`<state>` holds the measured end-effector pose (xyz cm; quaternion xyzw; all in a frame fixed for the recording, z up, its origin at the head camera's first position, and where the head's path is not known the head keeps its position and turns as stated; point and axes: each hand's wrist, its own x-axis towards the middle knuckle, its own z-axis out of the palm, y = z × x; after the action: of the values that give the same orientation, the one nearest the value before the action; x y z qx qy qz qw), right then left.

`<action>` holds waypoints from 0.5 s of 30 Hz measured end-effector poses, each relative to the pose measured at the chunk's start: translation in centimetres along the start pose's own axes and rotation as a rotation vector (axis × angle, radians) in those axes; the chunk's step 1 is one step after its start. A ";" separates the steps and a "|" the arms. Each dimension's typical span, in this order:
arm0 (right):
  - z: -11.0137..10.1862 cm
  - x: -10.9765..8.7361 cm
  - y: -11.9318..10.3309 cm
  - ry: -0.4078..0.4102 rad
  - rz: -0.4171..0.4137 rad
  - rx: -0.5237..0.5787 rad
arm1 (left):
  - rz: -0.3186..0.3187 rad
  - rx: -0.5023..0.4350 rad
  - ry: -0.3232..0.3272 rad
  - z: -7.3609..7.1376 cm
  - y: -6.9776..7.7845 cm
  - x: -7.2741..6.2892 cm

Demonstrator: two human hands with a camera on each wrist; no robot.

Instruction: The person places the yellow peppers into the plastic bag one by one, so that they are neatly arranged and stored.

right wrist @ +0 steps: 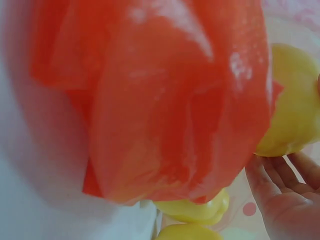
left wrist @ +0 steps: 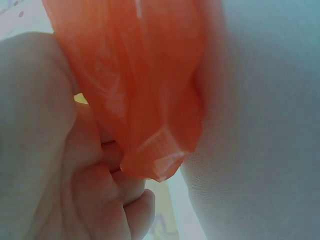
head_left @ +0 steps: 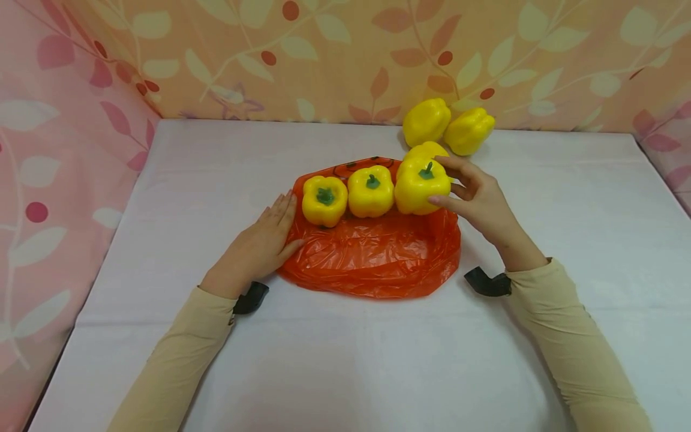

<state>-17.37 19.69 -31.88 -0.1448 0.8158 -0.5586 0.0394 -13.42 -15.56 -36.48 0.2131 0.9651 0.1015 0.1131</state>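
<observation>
A red plastic bag (head_left: 367,252) lies spread open on the table. Two yellow bell peppers, a left one (head_left: 337,210) and a middle one (head_left: 371,201), stand in it with green stems up. My right hand (head_left: 483,201) holds another yellow bell pepper (head_left: 415,192) between thumb and fingers, at the bag's right end; in the right wrist view this pepper (right wrist: 292,110) shows beside the bag's side (right wrist: 175,110). My left hand (head_left: 256,246) rests flat against the bag's left edge, fingers extended. In the left wrist view the bag's side (left wrist: 145,90) covers part of that hand.
One yellow pepper (head_left: 426,149) sits just behind the held one, partly hidden by it. Farther back, two more peppers, a left one (head_left: 426,122) and a right one (head_left: 469,131), lie by the patterned cloth wall (head_left: 335,60). White cloth covers the table (head_left: 345,360).
</observation>
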 end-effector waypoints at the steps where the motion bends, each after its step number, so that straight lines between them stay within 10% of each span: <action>1: 0.0 0.0 0.1 -0.005 0.006 -0.004 | 0.000 0.000 0.001 0.0 0.0 0.0; 15: -0.6 0.4 0.7 -0.092 0.063 -0.117 | 0.004 -0.006 0.008 0.1 0.0 0.0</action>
<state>-18.01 20.35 -32.30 -0.1468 0.8485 -0.5012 0.0858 -13.38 -15.57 -36.61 0.2142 0.9649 0.1052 0.1097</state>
